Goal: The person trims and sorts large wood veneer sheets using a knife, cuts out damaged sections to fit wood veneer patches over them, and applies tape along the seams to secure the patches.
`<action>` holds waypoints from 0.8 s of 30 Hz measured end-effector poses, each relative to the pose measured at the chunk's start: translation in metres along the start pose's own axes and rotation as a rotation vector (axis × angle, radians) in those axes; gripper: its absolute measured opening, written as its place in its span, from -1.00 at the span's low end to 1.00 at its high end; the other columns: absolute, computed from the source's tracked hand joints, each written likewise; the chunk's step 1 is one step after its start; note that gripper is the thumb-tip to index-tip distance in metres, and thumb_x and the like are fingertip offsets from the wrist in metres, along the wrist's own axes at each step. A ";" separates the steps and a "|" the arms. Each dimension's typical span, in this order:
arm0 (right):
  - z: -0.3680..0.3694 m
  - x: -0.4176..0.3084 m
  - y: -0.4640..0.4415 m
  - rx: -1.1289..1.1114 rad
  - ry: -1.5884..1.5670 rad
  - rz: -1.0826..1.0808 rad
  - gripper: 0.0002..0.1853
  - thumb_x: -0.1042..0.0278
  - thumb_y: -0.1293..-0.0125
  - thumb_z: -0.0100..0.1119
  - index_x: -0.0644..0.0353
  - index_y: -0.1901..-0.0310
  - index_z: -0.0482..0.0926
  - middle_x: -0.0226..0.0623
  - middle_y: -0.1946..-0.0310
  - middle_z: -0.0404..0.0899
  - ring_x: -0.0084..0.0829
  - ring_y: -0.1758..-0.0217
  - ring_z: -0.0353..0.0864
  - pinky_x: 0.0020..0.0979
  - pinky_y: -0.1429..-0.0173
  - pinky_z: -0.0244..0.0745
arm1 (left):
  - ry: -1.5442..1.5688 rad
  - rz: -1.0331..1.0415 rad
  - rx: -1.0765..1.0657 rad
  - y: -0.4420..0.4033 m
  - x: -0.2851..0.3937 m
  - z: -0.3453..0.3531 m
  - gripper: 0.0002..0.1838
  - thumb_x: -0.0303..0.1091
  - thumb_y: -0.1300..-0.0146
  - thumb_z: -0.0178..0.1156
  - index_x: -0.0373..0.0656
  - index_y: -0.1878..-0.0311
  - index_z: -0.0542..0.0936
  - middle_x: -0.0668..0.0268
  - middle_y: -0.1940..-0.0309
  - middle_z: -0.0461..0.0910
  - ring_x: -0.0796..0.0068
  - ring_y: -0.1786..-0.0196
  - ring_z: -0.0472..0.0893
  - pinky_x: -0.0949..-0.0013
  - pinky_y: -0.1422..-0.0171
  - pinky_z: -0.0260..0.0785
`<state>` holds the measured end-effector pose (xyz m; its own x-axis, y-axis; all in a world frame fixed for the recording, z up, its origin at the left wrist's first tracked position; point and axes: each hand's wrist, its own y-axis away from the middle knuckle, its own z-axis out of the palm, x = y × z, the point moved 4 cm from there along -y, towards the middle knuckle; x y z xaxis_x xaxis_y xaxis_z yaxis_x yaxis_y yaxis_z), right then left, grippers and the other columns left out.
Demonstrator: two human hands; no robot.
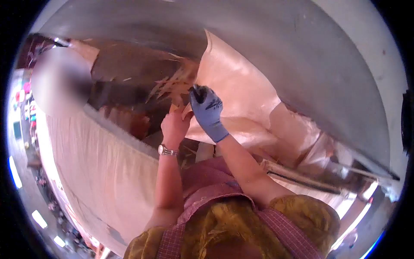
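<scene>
My left hand (pixel 176 127) is bare, with a wristwatch (pixel 167 150) on the wrist. Its fingers are closed in a pinch on a piece of thin tan sheet, which looks like leather. Just to the right, my right hand (pixel 208 108) wears a grey-blue glove with dark fingertips. That hand is curled at the edge of the large pale tan sheet (pixel 237 80); its fingertips are partly hidden, and what they grip is unclear. Narrow tan scraps (pixel 174 84) lie just beyond both hands.
A broad grey surface (pixel 302 56) curves across the top and right. On the lower left, a pale, cloth-like covering (pixel 108 168) slopes away beside a raised edge. Another person (pixel 62 82), blurred, is at upper left. Crumpled sheet material (pixel 321 149) sits at right.
</scene>
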<state>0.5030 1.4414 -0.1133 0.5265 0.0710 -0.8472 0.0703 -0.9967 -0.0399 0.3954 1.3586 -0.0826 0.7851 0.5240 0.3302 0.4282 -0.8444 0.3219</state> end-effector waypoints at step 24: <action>-0.048 -0.603 0.255 -0.676 -0.197 -0.996 -0.69 0.11 -0.27 0.27 0.24 0.20 0.66 -0.59 0.56 0.38 -0.71 0.51 0.29 -0.59 0.42 0.19 | 1.072 0.056 0.635 0.433 -0.186 -0.299 -0.59 -0.14 -0.10 0.42 -0.37 0.24 0.66 0.18 0.54 0.61 0.47 0.44 0.61 0.30 0.30 0.45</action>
<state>0.2438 1.1460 0.4127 -0.1423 0.7271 -0.6716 0.8277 -0.2847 -0.4836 0.3008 0.9290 0.2603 0.1764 0.0604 0.9825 0.7806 -0.6166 -0.1023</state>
